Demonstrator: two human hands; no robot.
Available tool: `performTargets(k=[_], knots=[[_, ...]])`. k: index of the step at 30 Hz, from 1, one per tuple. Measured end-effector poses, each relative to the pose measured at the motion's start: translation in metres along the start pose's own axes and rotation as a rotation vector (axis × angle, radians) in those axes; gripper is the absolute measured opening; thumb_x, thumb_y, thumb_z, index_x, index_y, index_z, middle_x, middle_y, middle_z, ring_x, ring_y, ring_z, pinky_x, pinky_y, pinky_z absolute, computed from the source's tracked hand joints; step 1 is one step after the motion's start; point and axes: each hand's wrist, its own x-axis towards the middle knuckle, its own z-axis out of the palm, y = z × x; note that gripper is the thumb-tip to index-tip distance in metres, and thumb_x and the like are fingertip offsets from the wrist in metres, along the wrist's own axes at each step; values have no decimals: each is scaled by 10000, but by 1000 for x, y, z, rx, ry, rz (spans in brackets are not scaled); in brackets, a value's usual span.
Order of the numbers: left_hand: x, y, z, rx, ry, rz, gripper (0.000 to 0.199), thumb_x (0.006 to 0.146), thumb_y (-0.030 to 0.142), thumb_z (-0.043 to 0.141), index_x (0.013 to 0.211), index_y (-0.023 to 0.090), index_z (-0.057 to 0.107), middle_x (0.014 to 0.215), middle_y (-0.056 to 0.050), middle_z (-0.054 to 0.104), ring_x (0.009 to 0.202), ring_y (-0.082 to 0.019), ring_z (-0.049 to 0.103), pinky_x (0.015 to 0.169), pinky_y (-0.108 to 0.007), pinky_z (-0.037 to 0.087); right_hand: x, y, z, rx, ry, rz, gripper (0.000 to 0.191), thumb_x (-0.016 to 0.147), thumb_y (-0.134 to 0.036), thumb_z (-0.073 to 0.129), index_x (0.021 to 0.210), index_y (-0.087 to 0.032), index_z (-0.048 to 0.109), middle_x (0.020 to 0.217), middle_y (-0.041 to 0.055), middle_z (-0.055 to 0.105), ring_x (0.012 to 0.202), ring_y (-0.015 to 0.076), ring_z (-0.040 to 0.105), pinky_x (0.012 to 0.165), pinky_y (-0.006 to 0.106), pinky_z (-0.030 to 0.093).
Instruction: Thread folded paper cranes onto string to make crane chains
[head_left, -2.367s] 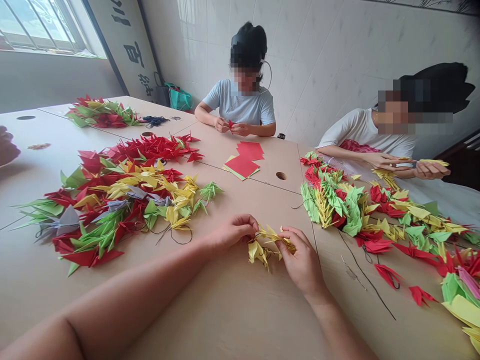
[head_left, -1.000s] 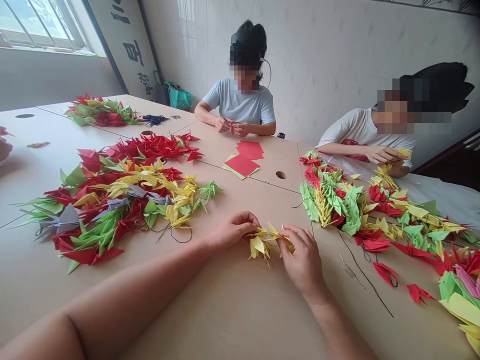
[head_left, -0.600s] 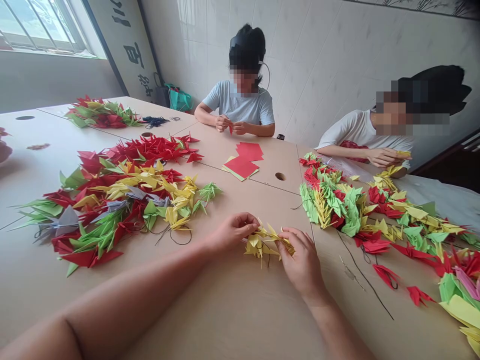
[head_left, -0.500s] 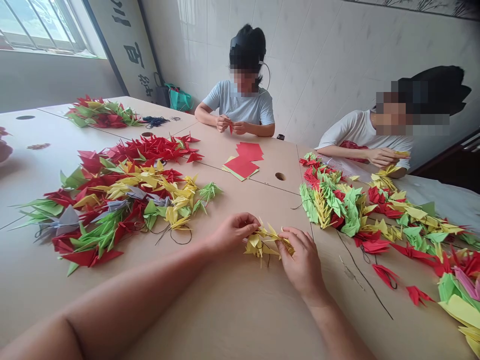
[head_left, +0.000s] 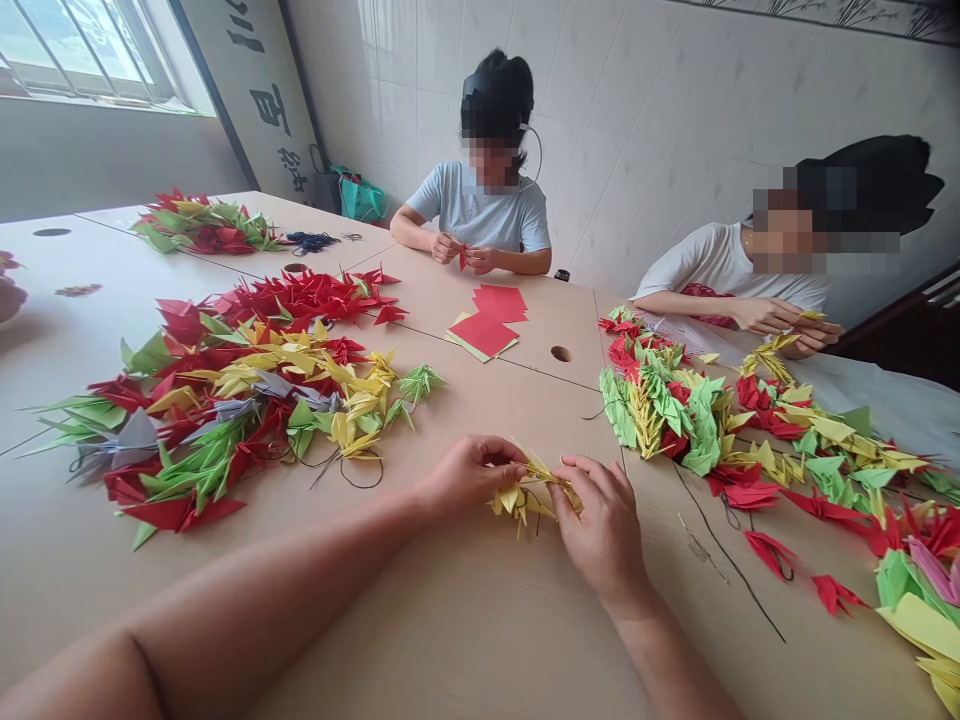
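As left hand (head_left: 472,475), right hand (head_left: 604,525) pinch yellow cranes (head_left: 523,497), seam (head_left: 622,450) beside

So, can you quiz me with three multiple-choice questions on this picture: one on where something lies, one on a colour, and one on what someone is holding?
1. Where do the loose red paper sheets lie?
A. On the table, beside a round hole
B. On the floor
C. On the windowsill

2. What colour are the paper cranes between the left hand and the right hand?
A. Red
B. Green
C. Yellow

3. What does the co-worker in the pale blue T-shirt hold?
A. Scissors
B. A small red piece of paper
C. A phone

Answers:
1. A, as the sheets lie flat on the tabletop next to the hole.
2. C, as yellow folds show between the hands.
3. B, as red paper shows between that person's fingers.
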Motion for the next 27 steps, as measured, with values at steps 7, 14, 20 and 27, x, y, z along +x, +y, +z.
performTargets(k=[7,14,20,27], knots=[[-1,1,2,-7,-20,19,336,744,427,636,861,112,648,728,-52,623,613,-110,524,554,-218,410,-1,-3,1,47,-11,7,158,890,-255,460,889,-224,615,989,88,647,929,242,599,969,540,307],[-2,2,3,36,-10,28,326,762,423,615,850,110,638,713,-44,613,590,-97,506,525,-201,400,-2,-3,5,116,-30,34,168,899,-266,451,894,-217,611,997,90,647,948,236,594,973,534,326],[0,-1,2,72,-44,60,308,777,417,605,855,122,641,787,-65,651,668,-117,560,585,-209,444,-3,-2,7,140,-68,36,175,886,-278,463,969,-208,600,1031,110,647,982,262,590,939,522,372],[-2,-5,4,126,-69,93,339,797,455,576,924,149,647,849,-71,674,714,-129,591,625,-219,461,-2,-3,7,96,-87,-8,223,879,-303,484,1054,-227,600,1063,101,656,982,263,600,933,512,367]])
